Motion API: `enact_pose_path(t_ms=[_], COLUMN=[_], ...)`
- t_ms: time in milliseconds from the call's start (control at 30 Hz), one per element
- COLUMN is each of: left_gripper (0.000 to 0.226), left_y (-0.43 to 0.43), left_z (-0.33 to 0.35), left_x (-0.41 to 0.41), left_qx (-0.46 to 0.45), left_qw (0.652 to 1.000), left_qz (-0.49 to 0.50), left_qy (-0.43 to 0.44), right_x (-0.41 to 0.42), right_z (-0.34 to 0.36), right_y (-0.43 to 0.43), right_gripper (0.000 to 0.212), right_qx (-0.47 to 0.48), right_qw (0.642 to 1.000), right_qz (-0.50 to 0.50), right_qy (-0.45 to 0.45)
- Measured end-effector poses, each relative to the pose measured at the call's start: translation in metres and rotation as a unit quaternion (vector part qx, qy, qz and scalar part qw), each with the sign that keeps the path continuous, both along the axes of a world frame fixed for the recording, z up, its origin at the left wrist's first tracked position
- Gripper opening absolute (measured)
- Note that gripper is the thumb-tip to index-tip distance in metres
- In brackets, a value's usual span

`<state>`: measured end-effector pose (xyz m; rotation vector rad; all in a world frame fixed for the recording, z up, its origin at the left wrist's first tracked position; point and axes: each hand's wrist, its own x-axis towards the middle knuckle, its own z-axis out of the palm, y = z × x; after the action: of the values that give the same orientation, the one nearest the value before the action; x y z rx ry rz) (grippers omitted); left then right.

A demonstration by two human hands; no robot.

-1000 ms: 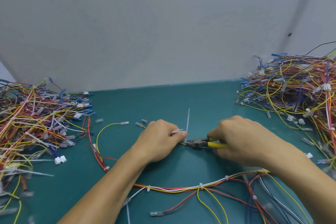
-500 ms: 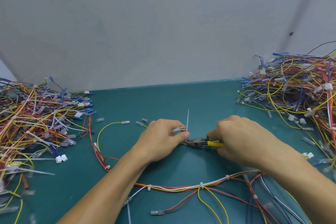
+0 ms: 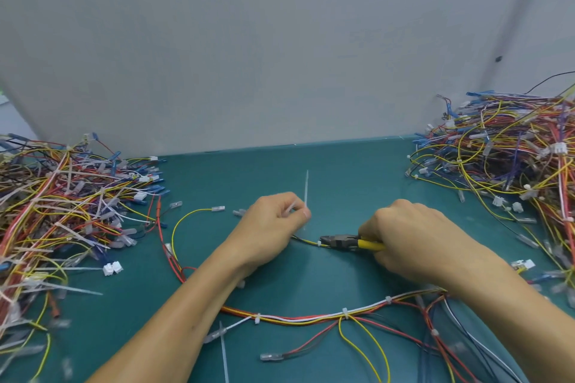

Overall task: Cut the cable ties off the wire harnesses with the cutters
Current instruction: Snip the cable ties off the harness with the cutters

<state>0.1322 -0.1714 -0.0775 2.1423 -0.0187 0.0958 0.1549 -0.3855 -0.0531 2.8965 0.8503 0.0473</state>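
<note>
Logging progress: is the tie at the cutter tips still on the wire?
On: the white tie rings the yellow wire beside the cutters.

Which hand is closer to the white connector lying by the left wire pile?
Left. The left hand, pinching a cable tie, is right of the white connector and a bit farther back; the right hand, gripping the cutters, lies much farther right.

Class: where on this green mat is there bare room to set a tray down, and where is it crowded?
Free: the mat strip by the wall, between left pile and right pile; the patch between the forearms above the looped harness. Crowded: both piles.
</note>
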Motion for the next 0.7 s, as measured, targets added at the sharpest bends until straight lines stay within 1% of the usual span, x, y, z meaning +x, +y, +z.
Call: enact_pose_path(t_ms=[100,167,267,333,433,467,533,567,633,700], left_gripper=[0.028,0.028,0.027,0.021,0.014,0.012,0.011,0.011,0.025,0.028], left_y=[0.005,0.009,0.014,0.020,0.038,0.044,0.056,0.060,0.064,0.061], left_z=[0.016,0.032,0.061,0.074,0.083,0.081,0.064,0.052,0.028,0.012], left_x=[-0.004,-0.012,-0.035,-0.055,-0.092,-0.105,-0.125,-0.133,-0.147,-0.162], left_qx=[-0.125,-0.195,-0.239,-0.220,-0.115,-0.061,0.096,0.180,0.309,0.373], left_qw=[0.991,0.979,0.971,0.975,0.989,0.991,0.988,0.977,0.940,0.909], left_qz=[0.047,0.044,0.000,-0.034,-0.098,-0.120,-0.123,-0.107,-0.098,-0.137], left_qy=[0.025,0.032,0.023,0.020,0.006,0.010,-0.007,-0.033,-0.109,-0.124], right_x=[0.004,0.006,0.006,0.006,0.006,0.006,0.008,0.009,0.011,0.011], right_z=[-0.001,-0.002,-0.007,-0.010,-0.015,-0.017,-0.020,-0.021,-0.022,-0.021], right_y=[-0.003,-0.004,-0.002,0.000,0.000,0.000,-0.001,-0.002,-0.003,-0.002], right_gripper=[0.008,0.013,0.015,0.018,0.020,0.020,0.020,0.020,0.021,0.021], right_qx=[0.039,0.056,0.060,0.062,0.067,0.070,0.076,0.078,0.081,0.082], right_qw=[0.999,0.997,0.997,0.998,0.996,0.995,0.992,0.991,0.991,0.992], right_qz=[0.006,0.013,0.010,-0.002,-0.040,-0.056,-0.080,-0.084,-0.081,-0.079], right_qy=[0.034,0.055,0.039,0.018,-0.038,-0.052,-0.063,-0.063,-0.062,-0.061])
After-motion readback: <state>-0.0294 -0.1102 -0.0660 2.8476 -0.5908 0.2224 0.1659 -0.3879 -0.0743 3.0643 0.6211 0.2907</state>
